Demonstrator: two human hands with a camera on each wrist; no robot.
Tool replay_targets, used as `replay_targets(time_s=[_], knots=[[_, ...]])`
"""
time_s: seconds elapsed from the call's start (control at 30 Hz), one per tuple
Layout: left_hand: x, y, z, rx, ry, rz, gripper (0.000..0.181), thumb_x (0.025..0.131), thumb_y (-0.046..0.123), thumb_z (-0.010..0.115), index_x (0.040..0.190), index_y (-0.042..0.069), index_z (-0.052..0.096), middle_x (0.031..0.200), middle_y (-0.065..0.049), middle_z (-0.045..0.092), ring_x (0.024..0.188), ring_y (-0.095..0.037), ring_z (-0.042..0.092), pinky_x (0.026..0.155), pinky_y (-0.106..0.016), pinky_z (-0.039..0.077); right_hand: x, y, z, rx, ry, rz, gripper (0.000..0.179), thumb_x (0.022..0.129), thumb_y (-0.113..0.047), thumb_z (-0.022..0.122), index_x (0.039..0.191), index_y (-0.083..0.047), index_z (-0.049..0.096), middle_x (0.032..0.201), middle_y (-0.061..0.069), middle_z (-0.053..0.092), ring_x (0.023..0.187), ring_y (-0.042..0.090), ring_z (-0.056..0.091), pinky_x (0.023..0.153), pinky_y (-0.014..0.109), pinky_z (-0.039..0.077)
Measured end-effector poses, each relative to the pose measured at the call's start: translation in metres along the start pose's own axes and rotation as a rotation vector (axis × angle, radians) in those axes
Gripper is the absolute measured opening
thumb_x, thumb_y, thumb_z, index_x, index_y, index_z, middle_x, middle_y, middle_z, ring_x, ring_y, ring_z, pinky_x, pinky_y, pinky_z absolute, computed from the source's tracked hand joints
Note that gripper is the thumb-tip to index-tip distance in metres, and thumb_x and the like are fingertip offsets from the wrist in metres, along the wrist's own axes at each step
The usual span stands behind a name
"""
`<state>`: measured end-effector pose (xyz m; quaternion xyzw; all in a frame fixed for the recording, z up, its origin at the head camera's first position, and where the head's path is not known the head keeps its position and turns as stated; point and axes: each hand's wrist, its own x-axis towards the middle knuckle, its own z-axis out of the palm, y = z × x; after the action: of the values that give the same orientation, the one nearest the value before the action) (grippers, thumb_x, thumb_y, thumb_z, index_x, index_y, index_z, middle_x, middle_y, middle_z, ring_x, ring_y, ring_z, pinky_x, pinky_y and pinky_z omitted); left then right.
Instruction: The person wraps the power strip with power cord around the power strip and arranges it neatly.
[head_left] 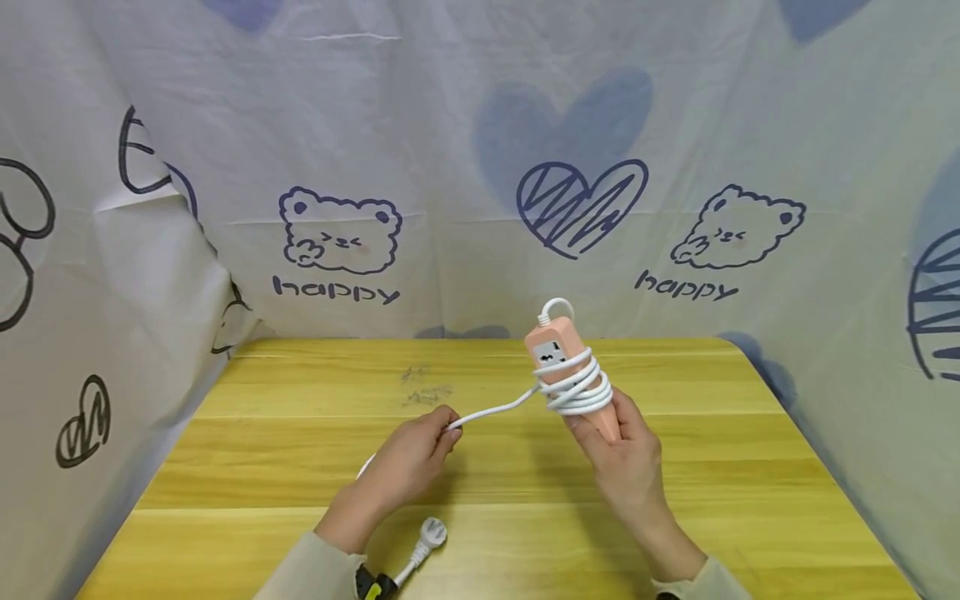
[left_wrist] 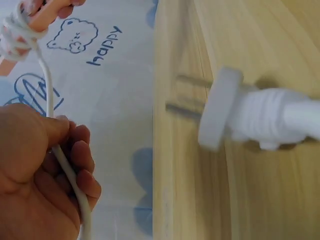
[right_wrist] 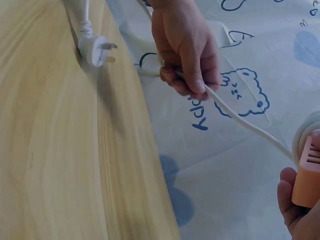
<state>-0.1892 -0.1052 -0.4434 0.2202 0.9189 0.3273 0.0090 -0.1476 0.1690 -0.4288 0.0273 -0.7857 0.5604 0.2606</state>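
One large white cloth backdrop (head_left: pixel 450 125), printed with blue hearts, bears and "happy", behind and beside the yellow wood-grain tabletop (head_left: pixel 262 475). Next, held tilted in the air above the right half of that tabletop: a salmon-pink, block-shaped power strip (head_left: pixel 570 337) with a white socket panel, likely hard plastic. Probably light, rigid and smooth enough to slip a little in dry fingers; best taken by the bare bottom end, clear of the loops and sockets. Smooth white round cord (head_left: pixel 491 412), arching from the top end, wound several times round the body, then stretched leftward above the tabletop. Likely bendy but springy, with loops prone to loosening if slack; best pinched close to the wraps. Right hand (head_left: pixel 630 467) gripping the bottom end of the strip, over the tabletop's right half. Left hand (head_left: pixel 414 452) pinching the cord between thumb and fingers, over the tabletop's left half. Smallest, a white plastic plug (head_left: pixel 432 532) with metal pins, toward the tabletop's near side; resting or hanging just above, hard to tell.
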Motion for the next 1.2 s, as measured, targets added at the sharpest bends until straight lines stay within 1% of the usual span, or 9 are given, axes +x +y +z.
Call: replay_targets(time_s=[0.27,0.33,0.5,0.63,0.73,0.87,0.97,1.07,1.2], knots=[[-0.0039,-0.0017,-0.0012,0.171,0.155,0.076,0.011,0.108,0.026,0.061,0.112,0.023,0.071,0.083,0.013,0.062,0.077,-0.010,0.055,0.079,-0.038,0.043,0.0024,0.0023,-0.0015,-0.063,0.031,0.011,0.046,0.092,-0.011,0.083,0.135,-0.011,0.068,0.092,0.010,0.072,0.069,0.009,0.058,0.054,0.026,0.048],[-0.0045,-0.0002,-0.0017,0.146,0.178,0.081,0.011,0.109,0.026,0.060,0.110,0.023,0.070,0.080,0.013,0.059,0.076,-0.009,0.054,0.077,-0.036,0.043,0.0031,0.0028,-0.0012,-0.077,0.036,0.016,0.045,0.093,-0.011,0.083,0.135,-0.012,0.067,0.091,0.009,0.071,0.068,0.010,0.058,0.053,0.027,0.048],[-0.0074,0.0033,-0.0043,-0.023,0.187,0.086,0.010,0.111,0.024,0.057,0.113,0.016,0.063,0.069,0.009,0.045,0.056,-0.004,0.037,0.053,-0.024,0.035,0.0056,0.0034,-0.0013,-0.094,0.034,0.042,0.046,0.094,-0.013,0.082,0.137,-0.011,0.066,0.091,0.009,0.070,0.068,0.013,0.059,0.051,0.028,0.050],[-0.0097,0.0046,-0.0073,-0.114,0.159,0.086,0.011,0.110,0.024,0.060,0.116,0.014,0.060,0.069,0.009,0.047,0.052,-0.002,0.037,0.049,-0.023,0.034,0.0064,0.0035,-0.0027,-0.098,0.040,0.076,0.047,0.094,-0.014,0.082,0.138,-0.010,0.065,0.094,0.011,0.071,0.070,0.013,0.060,0.052,0.028,0.050],[-0.0098,0.0040,-0.0085,-0.086,0.179,0.115,0.009,0.107,0.020,0.064,0.115,0.015,0.065,0.075,0.009,0.054,0.058,-0.003,0.043,0.054,-0.024,0.039,0.0068,0.0037,-0.0035,-0.103,0.051,0.085,0.048,0.094,-0.014,0.082,0.139,-0.010,0.065,0.096,0.013,0.072,0.071,0.012,0.060,0.054,0.027,0.050],[-0.0078,0.0021,-0.0081,0.031,0.332,0.160,0.014,0.105,0.017,0.067,0.116,0.014,0.075,0.093,0.004,0.072,0.073,-0.008,0.062,0.066,-0.030,0.052,0.0064,0.0028,-0.0038,-0.102,0.049,0.063,0.047,0.094,-0.016,0.082,0.138,-0.011,0.066,0.095,0.012,0.071,0.069,0.010,0.058,0.053,0.026,0.048],[-0.0066,0.0018,-0.0072,0.047,0.418,0.111,0.021,0.106,0.019,0.064,0.122,0.014,0.077,0.109,-0.001,0.078,0.091,-0.017,0.074,0.079,-0.039,0.060,0.0055,0.0018,-0.0029,-0.092,0.035,0.034,0.046,0.094,-0.016,0.082,0.137,-0.012,0.067,0.091,0.010,0.070,0.067,0.009,0.056,0.051,0.026,0.046],[-0.0063,0.0029,-0.0067,0.008,0.421,0.032,0.025,0.109,0.020,0.060,0.127,0.013,0.075,0.118,-0.004,0.077,0.105,-0.024,0.075,0.086,-0.044,0.061,0.0047,0.0008,-0.0014,-0.090,0.032,0.012,0.047,0.094,-0.016,0.083,0.137,-0.012,0.067,0.091,0.009,0.070,0.067,0.009,0.055,0.051,0.026,0.046],[-0.0057,0.0047,-0.0073,-0.022,0.368,-0.021,0.020,0.110,0.022,0.058,0.119,0.013,0.074,0.096,-0.003,0.073,0.076,-0.019,0.067,0.068,-0.035,0.057,0.0042,-0.0002,-0.0009,-0.096,0.039,0.008,0.047,0.094,-0.016,0.083,0.137,-0.012,0.066,0.091,0.009,0.070,0.067,0.010,0.056,0.052,0.027,0.046]])
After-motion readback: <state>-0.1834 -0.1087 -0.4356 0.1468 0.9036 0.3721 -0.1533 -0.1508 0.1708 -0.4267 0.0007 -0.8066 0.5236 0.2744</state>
